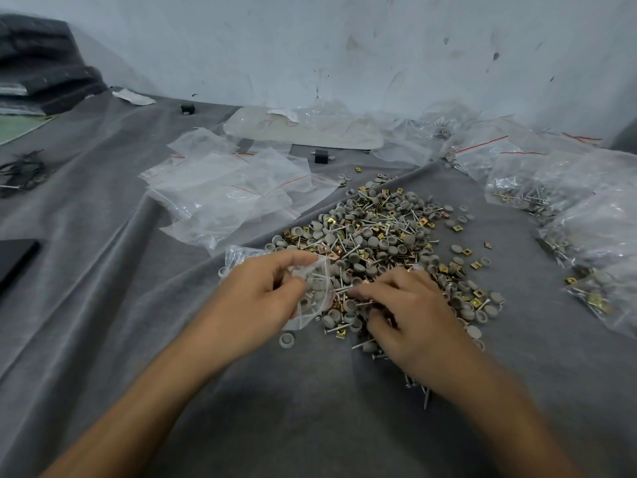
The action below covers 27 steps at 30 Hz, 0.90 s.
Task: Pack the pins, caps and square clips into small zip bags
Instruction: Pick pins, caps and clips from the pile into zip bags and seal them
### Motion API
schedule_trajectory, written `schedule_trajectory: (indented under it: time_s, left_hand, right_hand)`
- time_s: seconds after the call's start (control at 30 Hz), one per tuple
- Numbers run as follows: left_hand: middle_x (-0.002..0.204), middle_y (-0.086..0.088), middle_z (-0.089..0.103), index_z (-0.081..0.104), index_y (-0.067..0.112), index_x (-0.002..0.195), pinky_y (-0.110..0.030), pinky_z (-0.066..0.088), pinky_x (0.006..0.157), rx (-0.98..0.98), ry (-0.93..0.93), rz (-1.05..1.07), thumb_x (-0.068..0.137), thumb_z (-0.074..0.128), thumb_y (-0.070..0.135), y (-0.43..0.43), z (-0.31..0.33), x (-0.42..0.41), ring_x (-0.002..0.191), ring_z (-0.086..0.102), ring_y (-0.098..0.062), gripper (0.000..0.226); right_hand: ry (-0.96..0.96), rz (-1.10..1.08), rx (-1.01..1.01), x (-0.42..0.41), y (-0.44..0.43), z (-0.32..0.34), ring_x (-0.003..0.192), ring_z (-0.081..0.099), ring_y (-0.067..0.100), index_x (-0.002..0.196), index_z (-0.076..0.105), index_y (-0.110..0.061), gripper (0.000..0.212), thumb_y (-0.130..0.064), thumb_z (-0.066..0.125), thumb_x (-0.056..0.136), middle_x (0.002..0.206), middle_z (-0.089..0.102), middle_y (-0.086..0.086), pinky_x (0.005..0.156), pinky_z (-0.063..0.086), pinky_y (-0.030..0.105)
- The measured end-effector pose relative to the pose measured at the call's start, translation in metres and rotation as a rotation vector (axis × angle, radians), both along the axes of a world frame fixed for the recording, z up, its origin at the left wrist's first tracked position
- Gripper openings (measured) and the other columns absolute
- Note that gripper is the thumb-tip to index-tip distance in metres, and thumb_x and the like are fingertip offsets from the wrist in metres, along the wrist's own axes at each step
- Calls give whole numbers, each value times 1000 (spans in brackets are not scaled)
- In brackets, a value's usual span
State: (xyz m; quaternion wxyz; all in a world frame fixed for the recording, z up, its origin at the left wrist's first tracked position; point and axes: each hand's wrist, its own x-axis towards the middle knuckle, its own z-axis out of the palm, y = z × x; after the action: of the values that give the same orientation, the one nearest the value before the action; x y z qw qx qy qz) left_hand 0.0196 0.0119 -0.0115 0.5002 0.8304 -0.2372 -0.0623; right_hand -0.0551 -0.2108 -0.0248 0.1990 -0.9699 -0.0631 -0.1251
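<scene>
Two hands work at the near edge of the pile (382, 236), a heap of grey caps (374, 241), brass square clips (456, 228) and steel pins (355, 241) on the cloth-covered bench (310, 408). Your left hand (262, 294) grips a small zip bag (310, 288) with caps and pins inside, its mouth turned toward the pile. Your right hand (410, 312), fingers curled, pinches a pin (343, 289) at that mouth. Left of the pile lie empty zip bags (227, 188); right of it sit filled bags (551, 191). Beyond the pile, a large clear plastic bag (303, 129) lies by the wall (344, 46).
</scene>
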Motion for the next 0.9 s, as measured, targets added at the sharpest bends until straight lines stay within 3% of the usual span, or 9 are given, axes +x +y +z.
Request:
schedule_trajectory:
  time_s: [0.17,0.33,0.47,0.63,0.73,0.9]
  left_hand:
    - [59,6,64,62,46,118,-11,41,53,11,-10,2,98,56,25,0,1,0,49,53,4,30]
    - [60,4,64,63,43,120,-12,40,52,41,-15,8,100,55,17,1,3,-2,48,52,2,34]
    - [59,5,64,63,42,120,-11,39,51,40,-11,13,99,55,15,0,3,-2,47,51,2,35]
    - [59,5,65,63,38,123,-10,39,51,36,-12,2,100,55,14,-1,2,-2,47,52,3,35]
    - [59,5,64,65,34,126,-9,39,51,34,-4,-13,100,54,13,-2,2,-3,47,52,2,36]
    - [59,6,63,65,33,126,-10,39,51,19,1,-4,99,55,13,-2,2,-3,48,52,3,35]
  right_hand:
    - [81,45,-109,0,3,-1,102,30,6,134,60,-39,37,-33,49,100,105,47,-21,87,23,28]
    - [83,28,-101,0,3,-1,107,38,11,122,63,-38,24,-40,52,101,109,56,-19,88,26,30]
    - [103,11,-110,0,3,0,108,40,10,116,59,-37,22,-47,46,100,109,56,-19,98,33,34]
    - [-2,-14,51,1,4,2,108,48,8,117,62,-29,21,-34,46,104,111,61,-16,98,38,34]
    - [-111,-25,210,0,6,3,102,49,-1,110,65,-25,16,-22,51,103,102,62,-18,88,40,22]
    - [-72,4,170,-1,6,5,100,51,-2,105,67,-26,14,-21,54,101,100,62,-21,86,38,16]
